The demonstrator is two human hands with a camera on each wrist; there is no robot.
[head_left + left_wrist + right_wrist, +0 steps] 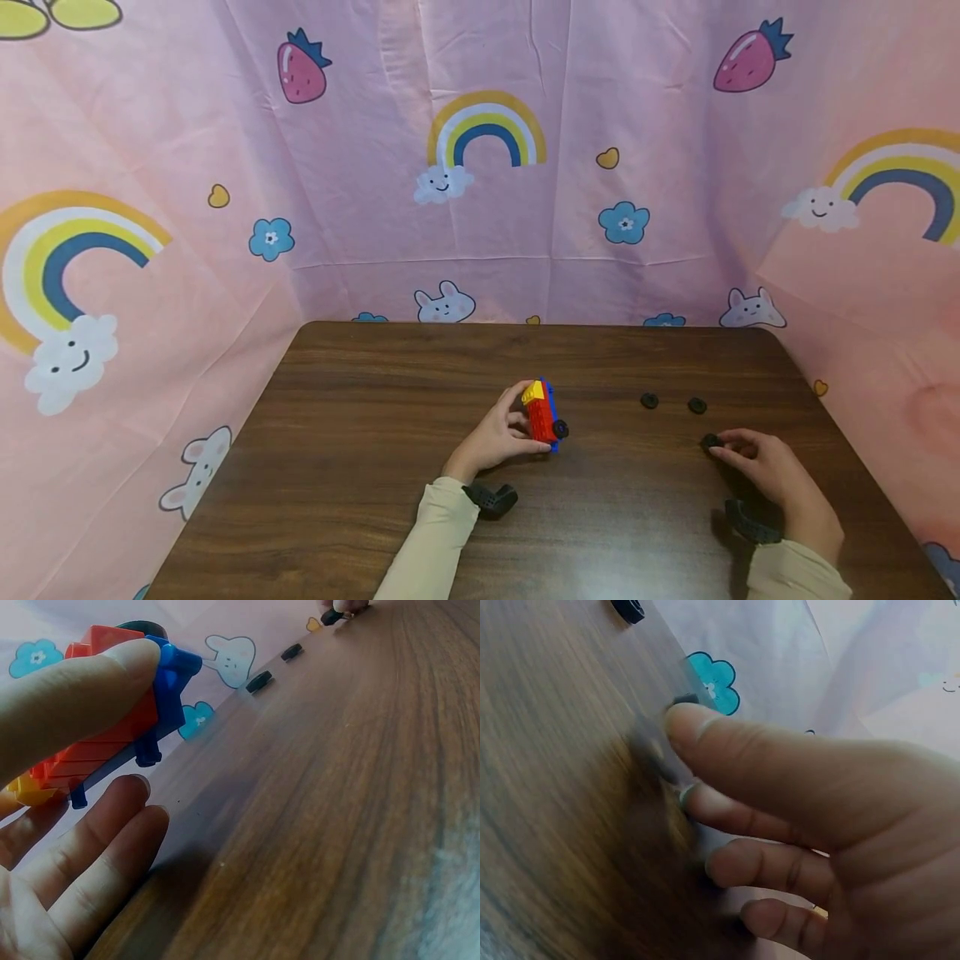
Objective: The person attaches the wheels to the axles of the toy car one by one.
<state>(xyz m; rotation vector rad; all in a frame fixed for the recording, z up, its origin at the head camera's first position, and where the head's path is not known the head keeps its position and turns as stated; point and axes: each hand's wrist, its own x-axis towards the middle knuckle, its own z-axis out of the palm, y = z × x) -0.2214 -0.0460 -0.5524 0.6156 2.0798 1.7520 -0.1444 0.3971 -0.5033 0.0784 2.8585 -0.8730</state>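
Note:
My left hand grips a small toy car built of red, yellow and blue bricks, tilted up on end above the table. One black wheel sits on its blue base. In the left wrist view, the thumb presses the car's red side, and blue axle stubs stick out bare. Toward the table's right side, my right hand pinches a loose black wheel between thumb and fingertips, close over the wood. The right wrist view shows this wheel blurred and partly covered by the thumb.
Two more black wheels, a left one and a right one, lie flat on the brown wooden table beyond the right hand. A pink printed cloth hangs behind the table and along its sides.

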